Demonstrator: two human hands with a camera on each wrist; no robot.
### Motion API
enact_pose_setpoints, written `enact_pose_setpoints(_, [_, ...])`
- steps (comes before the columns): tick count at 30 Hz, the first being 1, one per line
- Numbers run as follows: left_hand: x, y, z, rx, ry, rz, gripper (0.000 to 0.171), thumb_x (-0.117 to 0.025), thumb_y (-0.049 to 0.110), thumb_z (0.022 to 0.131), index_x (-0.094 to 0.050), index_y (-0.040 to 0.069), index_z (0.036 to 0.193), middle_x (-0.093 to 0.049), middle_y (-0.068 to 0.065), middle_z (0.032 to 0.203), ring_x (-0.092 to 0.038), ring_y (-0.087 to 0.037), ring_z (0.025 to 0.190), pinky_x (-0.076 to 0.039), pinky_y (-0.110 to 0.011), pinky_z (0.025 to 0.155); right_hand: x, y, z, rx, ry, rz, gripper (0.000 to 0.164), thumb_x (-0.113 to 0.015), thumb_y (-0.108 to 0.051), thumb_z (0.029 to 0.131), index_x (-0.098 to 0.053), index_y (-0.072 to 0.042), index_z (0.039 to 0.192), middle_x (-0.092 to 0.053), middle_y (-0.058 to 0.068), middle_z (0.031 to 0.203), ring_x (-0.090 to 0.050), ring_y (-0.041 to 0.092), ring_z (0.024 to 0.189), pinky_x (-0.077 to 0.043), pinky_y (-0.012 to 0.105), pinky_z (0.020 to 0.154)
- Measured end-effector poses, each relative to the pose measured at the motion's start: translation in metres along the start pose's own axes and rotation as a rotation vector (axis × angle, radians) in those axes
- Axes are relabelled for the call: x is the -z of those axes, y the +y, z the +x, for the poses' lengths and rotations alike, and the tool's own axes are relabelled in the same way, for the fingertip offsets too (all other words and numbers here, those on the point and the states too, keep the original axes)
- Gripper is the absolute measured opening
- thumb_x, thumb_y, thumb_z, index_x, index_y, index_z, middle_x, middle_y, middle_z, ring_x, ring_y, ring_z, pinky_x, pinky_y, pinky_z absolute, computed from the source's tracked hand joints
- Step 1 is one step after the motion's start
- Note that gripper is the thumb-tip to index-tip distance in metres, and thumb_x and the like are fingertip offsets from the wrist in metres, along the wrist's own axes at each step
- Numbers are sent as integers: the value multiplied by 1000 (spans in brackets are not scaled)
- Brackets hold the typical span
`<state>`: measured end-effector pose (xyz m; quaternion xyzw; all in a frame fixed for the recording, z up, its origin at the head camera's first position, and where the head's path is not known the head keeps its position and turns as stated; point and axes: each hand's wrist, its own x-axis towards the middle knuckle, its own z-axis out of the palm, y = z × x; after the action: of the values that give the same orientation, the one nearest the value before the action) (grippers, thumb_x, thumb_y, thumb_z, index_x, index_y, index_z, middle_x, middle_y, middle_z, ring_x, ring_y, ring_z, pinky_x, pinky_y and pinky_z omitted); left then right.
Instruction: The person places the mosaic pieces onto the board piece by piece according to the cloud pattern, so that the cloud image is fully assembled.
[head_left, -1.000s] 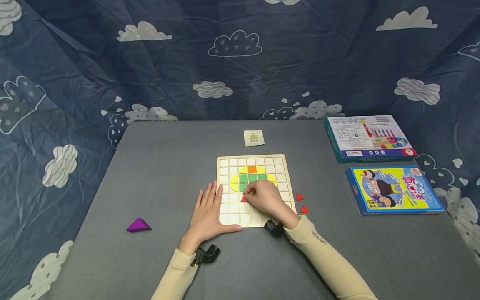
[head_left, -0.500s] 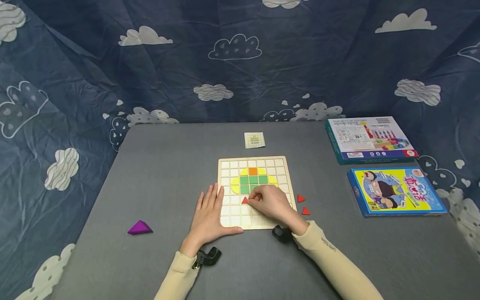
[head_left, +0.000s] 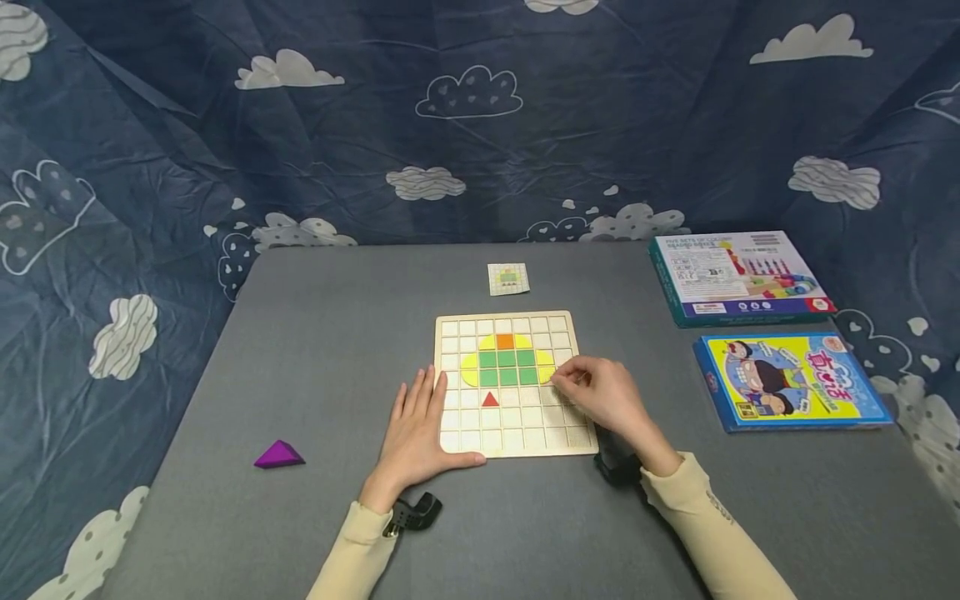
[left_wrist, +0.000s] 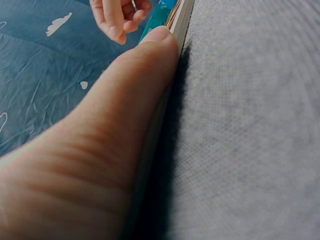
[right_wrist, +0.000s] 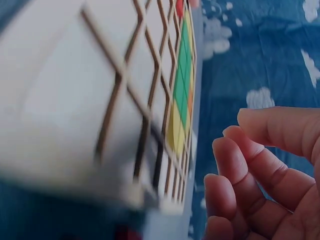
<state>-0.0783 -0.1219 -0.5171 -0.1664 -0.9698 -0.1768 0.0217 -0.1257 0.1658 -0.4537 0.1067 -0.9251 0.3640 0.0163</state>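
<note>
My left hand (head_left: 412, 429) lies flat with straight fingers along the left edge of the wooden grid board (head_left: 465, 437), its thumb at the front edge. In the left wrist view the thumb (left_wrist: 135, 70) rests against the board's side. Green squares (head_left: 507, 358), an orange square (head_left: 506, 342) and yellow rounded pieces (head_left: 469, 369) sit in the grid, with one red triangle (head_left: 491, 399) below them. My right hand (head_left: 600, 396) hovers over the board's right edge. In the right wrist view its fingers (right_wrist: 232, 157) are loosely bent with nothing between thumb and fingertips.
Behind the board lies a small pattern card (head_left: 508, 279). Two boxes stand at the right, a white-topped one (head_left: 742, 275) and a blue and yellow one (head_left: 791, 382). A purple pyramid-shaped block (head_left: 279, 454) is on the grey table (head_left: 337, 333) at the left.
My right hand has left the red triangle in the grid and moved right to the board's edge. It now covers the two loose red triangles seen earlier. My left hand has stayed put.
</note>
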Motion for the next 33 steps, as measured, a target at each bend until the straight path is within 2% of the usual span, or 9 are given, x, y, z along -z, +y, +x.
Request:
enact_pose_setpoints(7, [0,0,0,-8,19,-1,130,-57,86,61,-13,3,152,-9,-16,157,-3,-27,143,-1,-45,113,24,26,-1,-56,8,-14,11,-73,-17,84,-72,-6,87,-59,-1,66,-48,16,54,-35,29,47])
enact_pose_setpoints(14, [0,0,0,-6,16,-1,131,-57,86,61,-13,3,152,-10,-16,156,-2,-27,143,-1,-45,113,35,44,-5,-100,-64,-30,18,-77,-15,80,-71,-3,92,-63,2,76,-49,17,60,-35,29,52])
enact_pose_setpoints(22, [-1,0,-1,-10,23,-12,131,-57,86,61,-14,2,152,-11,-17,156,-4,-28,143,-2,-46,113,36,51,-7,-99,-170,-14,23,-77,-15,80,-71,-2,97,-61,3,81,-46,18,65,-33,30,56])
enact_pose_setpoints(33, [0,0,-1,-26,43,-25,130,-54,87,61,-16,1,151,-13,-18,156,-6,-30,143,-3,-46,113,35,55,-7,-81,-196,-27,19,-78,-14,79,-73,-4,93,-59,3,80,-45,18,65,-33,31,56])
